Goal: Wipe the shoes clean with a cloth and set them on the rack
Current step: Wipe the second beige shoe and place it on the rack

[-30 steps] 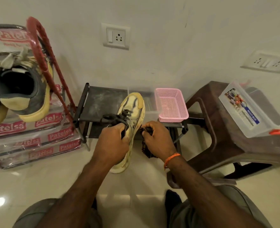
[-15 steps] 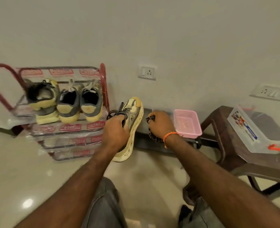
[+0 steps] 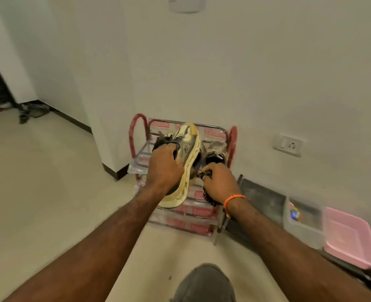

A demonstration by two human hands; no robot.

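The view has swung left since half a second ago, so now the rack (image 3: 232, 140) sits in the middle of the frame and the shoe (image 3: 190, 153) is right in front of it. My left hand (image 3: 164, 168) grips the shoe by its opening. My right hand (image 3: 220, 184) is curled round the dark cloth (image 3: 208, 198). I think the wiping is done and the shoe just needs setting down. Another shoe (image 3: 216, 151) already sits on the top shelf. At the lower right are a pink basket (image 3: 352, 240) and a clear box (image 3: 302, 223), well out of the way.
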